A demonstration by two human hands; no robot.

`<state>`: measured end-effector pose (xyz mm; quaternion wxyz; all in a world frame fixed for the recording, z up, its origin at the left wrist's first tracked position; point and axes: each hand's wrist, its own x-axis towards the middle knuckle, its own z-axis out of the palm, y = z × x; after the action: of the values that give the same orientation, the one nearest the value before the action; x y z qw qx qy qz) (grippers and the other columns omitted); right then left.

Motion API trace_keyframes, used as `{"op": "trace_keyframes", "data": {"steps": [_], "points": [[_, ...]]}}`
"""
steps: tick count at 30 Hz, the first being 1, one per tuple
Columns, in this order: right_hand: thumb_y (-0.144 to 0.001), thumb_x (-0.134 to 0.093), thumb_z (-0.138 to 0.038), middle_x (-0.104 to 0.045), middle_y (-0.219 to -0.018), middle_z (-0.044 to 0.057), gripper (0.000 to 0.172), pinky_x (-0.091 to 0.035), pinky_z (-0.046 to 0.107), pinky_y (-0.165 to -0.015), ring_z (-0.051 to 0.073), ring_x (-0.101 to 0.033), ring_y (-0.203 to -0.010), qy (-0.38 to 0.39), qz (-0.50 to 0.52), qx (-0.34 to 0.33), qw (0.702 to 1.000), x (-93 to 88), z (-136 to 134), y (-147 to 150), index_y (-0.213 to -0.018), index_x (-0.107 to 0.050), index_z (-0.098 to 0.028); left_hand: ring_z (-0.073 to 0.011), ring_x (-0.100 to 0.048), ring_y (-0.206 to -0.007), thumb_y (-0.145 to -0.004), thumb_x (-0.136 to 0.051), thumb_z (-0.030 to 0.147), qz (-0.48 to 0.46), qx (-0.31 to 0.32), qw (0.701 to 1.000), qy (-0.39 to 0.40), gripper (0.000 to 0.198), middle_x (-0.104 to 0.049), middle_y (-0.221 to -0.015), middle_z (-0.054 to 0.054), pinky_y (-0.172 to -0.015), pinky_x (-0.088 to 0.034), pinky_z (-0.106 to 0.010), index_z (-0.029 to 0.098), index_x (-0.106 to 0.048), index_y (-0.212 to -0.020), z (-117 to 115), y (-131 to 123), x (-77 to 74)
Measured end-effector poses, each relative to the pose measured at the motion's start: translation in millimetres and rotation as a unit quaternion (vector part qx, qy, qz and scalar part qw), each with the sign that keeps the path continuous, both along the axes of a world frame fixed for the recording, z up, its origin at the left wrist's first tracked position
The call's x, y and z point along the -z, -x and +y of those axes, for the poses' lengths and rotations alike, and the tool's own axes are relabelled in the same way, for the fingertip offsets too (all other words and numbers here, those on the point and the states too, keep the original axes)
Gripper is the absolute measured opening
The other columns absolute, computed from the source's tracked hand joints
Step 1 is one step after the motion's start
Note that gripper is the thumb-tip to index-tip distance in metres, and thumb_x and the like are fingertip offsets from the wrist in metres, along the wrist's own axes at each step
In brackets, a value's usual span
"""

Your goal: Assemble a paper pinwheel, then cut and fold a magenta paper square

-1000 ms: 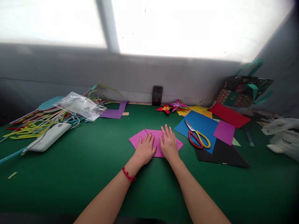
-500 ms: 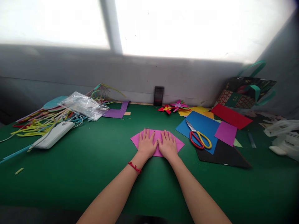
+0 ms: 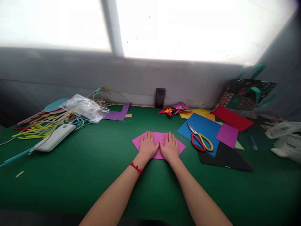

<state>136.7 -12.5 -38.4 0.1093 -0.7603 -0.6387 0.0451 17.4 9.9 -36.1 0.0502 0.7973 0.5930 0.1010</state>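
A folded sheet of pink paper (image 3: 180, 146) lies flat on the green table, with pointed ends at left and right. My left hand (image 3: 148, 147) rests palm down on its left half, fingers stretched out toward the far edge. On the right half lies my right hand (image 3: 169, 148), equally flat. The two thumbs almost meet near the middle of the paper. Both hands cover much of the sheet, so the folds beneath them are hidden. Scissors (image 3: 201, 141) with one red and one yellow handle lie to the right, on blue paper (image 3: 207, 123).
Black card (image 3: 231, 158), a magenta square (image 3: 227, 135) and red paper (image 3: 232, 118) lie at right. Paper flowers (image 3: 178, 108) sit at the back. At left are a white power strip (image 3: 55, 138), pipe cleaners (image 3: 35, 131) and a clear plastic bag (image 3: 86, 108).
Both hands stay flat on the pink paper with barely any movement. The whole view has shifted down very slightly.
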Motion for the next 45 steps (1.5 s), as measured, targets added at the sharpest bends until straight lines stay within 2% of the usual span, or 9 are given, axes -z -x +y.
{"op": "trace_keyframes", "data": {"steps": [6,14,19,22,24,26,32,37,45], "points": [[-0.088,-0.023,-0.043,-0.017,-0.147,0.010,0.063,-0.007,0.039,-0.107,0.024,-0.011,-0.135,0.014,-0.001,-0.020,1.000,-0.9,2,0,-0.139,-0.025,-0.006,-0.0307,-0.016,-0.133,-0.085,-0.028,0.050,-0.016,-0.024,0.999,0.023,0.064,-0.019,-0.146,-0.013,-0.106,-0.012,-0.050,0.013,-0.028,-0.137,0,2,0.3],[-0.086,-0.030,-0.045,-0.019,-0.146,0.011,0.064,-0.005,0.039,-0.108,0.023,-0.012,-0.135,0.019,0.043,-0.030,0.998,-0.9,5,-8,-0.138,-0.025,-0.007,-0.0304,-0.015,-0.134,-0.084,-0.032,0.050,-0.033,-0.022,0.999,0.024,0.065,-0.020,-0.146,-0.014,-0.107,-0.010,-0.049,0.013,-0.028,-0.137,1,4,3.6],[-0.085,-0.041,-0.036,-0.016,-0.148,0.009,0.056,-0.010,0.038,-0.108,0.019,-0.013,-0.135,-0.012,0.113,-0.080,0.990,-1.9,2,-22,-0.137,-0.030,-0.018,-0.0264,-0.019,-0.133,-0.086,-0.036,0.042,-0.097,-0.008,0.995,-0.031,0.051,-0.029,-0.143,-0.011,-0.108,-0.013,-0.048,0.017,-0.039,-0.131,-3,9,-8.7],[-0.084,-0.044,-0.033,-0.019,-0.147,0.008,0.049,-0.011,0.041,-0.108,0.021,-0.015,-0.135,-0.035,0.137,-0.095,0.985,-0.2,0,-26,-0.131,-0.040,-0.021,-0.0221,-0.029,-0.129,-0.089,-0.036,0.032,-0.158,0.066,0.980,-0.102,0.037,-0.036,-0.138,-0.008,-0.107,-0.022,-0.043,0.021,-0.046,-0.122,-16,14,-24.2],[-0.082,-0.047,-0.032,-0.023,-0.146,0.010,0.047,-0.013,0.043,-0.108,0.023,-0.018,-0.134,-0.054,0.153,-0.098,0.982,1.5,0,-27,-0.128,-0.045,-0.020,-0.0178,-0.045,-0.116,-0.089,-0.036,0.029,-0.190,0.152,0.966,-0.091,0.031,-0.049,-0.124,-0.007,-0.099,-0.036,-0.034,0.023,-0.051,-0.116,-28,19,-30.7],[-0.081,-0.050,-0.029,-0.027,-0.144,0.010,0.042,-0.018,0.046,-0.107,0.026,-0.023,-0.132,-0.095,0.172,-0.107,0.975,2.6,-1,-27,-0.122,-0.051,-0.020,-0.0183,-0.051,-0.106,-0.087,-0.044,0.029,-0.182,0.200,0.960,-0.075,0.024,-0.054,-0.115,-0.006,-0.091,-0.043,-0.033,0.023,-0.057,-0.106,-42,26,-31.1],[-0.082,-0.037,-0.009,-0.045,-0.131,0.009,0.032,-0.040,0.039,-0.097,0.021,-0.043,-0.120,-0.288,0.210,-0.183,0.916,-5.5,-12,-24,-0.103,-0.059,-0.020,-0.0197,-0.054,-0.098,-0.081,-0.057,0.025,-0.139,0.203,0.968,-0.053,0.030,-0.055,-0.110,-0.005,-0.084,-0.047,-0.035,0.025,-0.055,-0.111,-61,43,-15.7],[-0.082,-0.044,-0.012,-0.058,-0.115,0.007,0.027,-0.045,0.038,-0.091,0.020,-0.053,-0.107,-0.236,0.133,-0.318,0.909,-13.5,-38,-27,-0.102,-0.060,-0.021,-0.0176,-0.056,-0.091,-0.085,-0.051,0.026,-0.100,0.254,0.961,-0.044,0.024,-0.058,-0.102,-0.004,-0.081,-0.047,-0.031,0.022,-0.056,-0.108,-49,50,-20.3],[-0.085,-0.051,-0.029,-0.058,-0.119,0.009,0.040,-0.046,0.039,-0.093,0.022,-0.052,-0.112,-0.183,0.037,-0.396,0.899,-13.4,-59,-48,-0.123,-0.051,-0.017,-0.0189,-0.057,-0.099,-0.088,-0.043,0.021,-0.015,0.380,0.923,-0.053,0.026,-0.059,-0.113,-0.006,-0.086,-0.046,-0.033,0.018,-0.052,-0.113,-34,65,-29.7]]}}
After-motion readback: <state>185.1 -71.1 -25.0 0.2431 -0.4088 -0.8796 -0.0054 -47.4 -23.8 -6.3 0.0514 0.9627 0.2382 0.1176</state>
